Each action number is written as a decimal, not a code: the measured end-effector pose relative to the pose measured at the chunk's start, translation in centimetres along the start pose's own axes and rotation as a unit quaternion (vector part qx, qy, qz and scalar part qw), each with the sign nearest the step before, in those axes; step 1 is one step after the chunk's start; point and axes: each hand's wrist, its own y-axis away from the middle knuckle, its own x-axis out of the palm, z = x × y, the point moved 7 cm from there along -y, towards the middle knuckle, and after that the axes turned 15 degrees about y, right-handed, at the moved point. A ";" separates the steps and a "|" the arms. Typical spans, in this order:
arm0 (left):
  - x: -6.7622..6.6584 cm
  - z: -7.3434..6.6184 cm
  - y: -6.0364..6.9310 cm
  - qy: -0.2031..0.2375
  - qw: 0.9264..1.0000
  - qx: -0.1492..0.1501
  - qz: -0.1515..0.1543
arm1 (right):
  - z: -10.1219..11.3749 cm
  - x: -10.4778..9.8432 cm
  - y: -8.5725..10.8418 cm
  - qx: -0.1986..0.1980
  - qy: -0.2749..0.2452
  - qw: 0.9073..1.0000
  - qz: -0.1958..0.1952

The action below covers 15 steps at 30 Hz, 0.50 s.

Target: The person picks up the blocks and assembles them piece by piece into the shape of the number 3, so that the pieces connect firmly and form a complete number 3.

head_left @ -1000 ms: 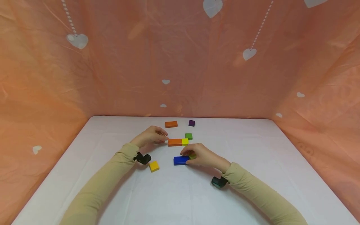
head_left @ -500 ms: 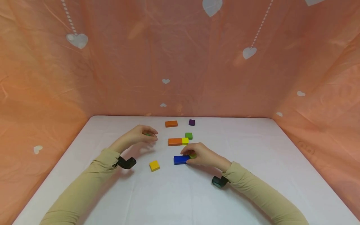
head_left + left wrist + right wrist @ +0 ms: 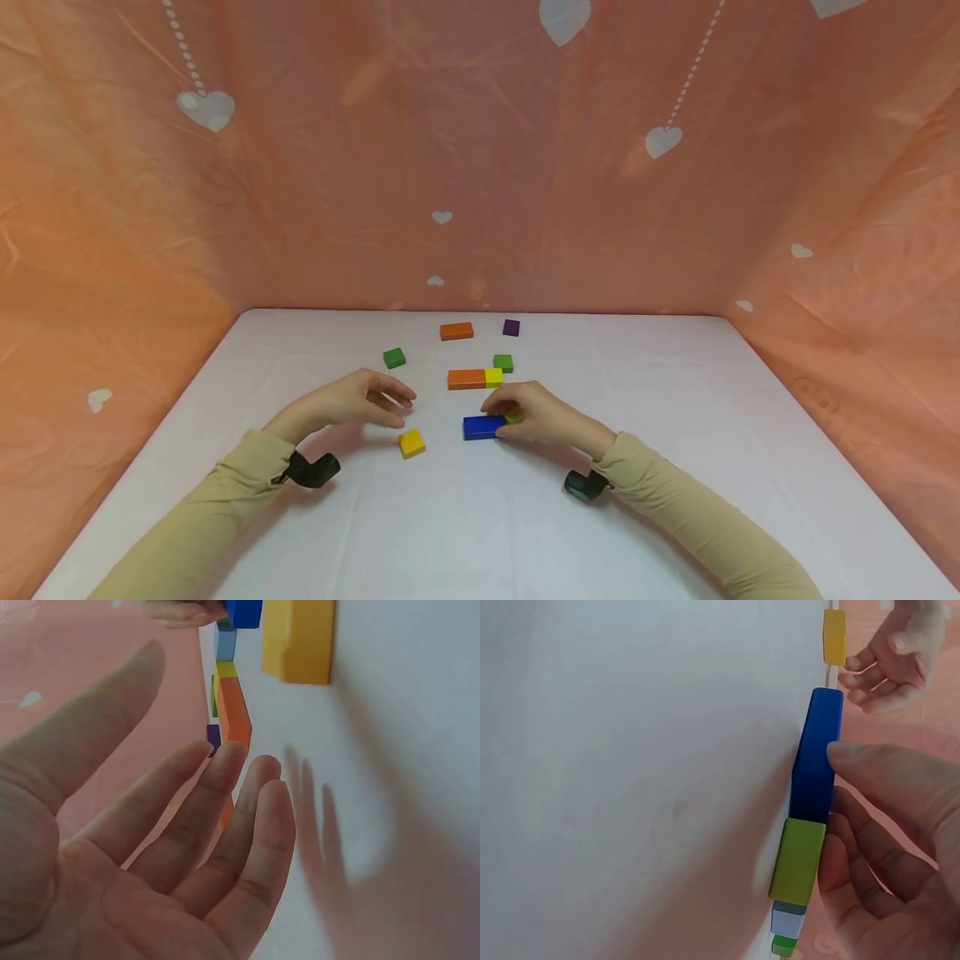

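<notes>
My left hand point(image 3: 348, 400) hovers with fingers loosely extended and holds nothing, just behind and left of a yellow block point(image 3: 412, 443). In the left wrist view its palm point(image 3: 172, 855) faces the camera, with the yellow block point(image 3: 298, 641) beyond the fingers. My right hand point(image 3: 546, 417) pinches a long blue block point(image 3: 482, 427) lying on the table. A lime block point(image 3: 798, 861) touches the blue block's end in the right wrist view, where my thumb lies on the blue block point(image 3: 817, 750) and the other fingers curl at its far side.
Behind the hands, an orange block point(image 3: 467, 380) touches a bright yellow one point(image 3: 493, 378), with a green block point(image 3: 503, 363) behind. Farther back lie another orange block point(image 3: 457, 332) and a purple one point(image 3: 512, 327). A pale blue block point(image 3: 225, 645) shows in the left wrist view.
My left hand has moved left from beside the middle orange block, let go of a green block, now on the table at the back left, and come forward near the yellow block. My right hand stays put.
</notes>
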 end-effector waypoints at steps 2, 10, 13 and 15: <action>0.3 0.2 0.1 0.003 1.000 0.007 0.009 | 0.0 0.0 0.0 0.002 0.001 1.000 0.001; 1.3 0.9 0.4 0.006 1.000 0.010 0.020 | -0.1 0.0 0.0 0.003 0.002 1.000 -0.002; 1.5 1.0 0.5 0.005 1.000 0.012 0.021 | -0.2 0.0 0.0 0.003 0.000 1.000 -0.001; 1.6 1.1 0.5 0.003 1.000 0.011 0.020 | -0.2 0.0 0.0 0.002 0.000 1.000 -0.001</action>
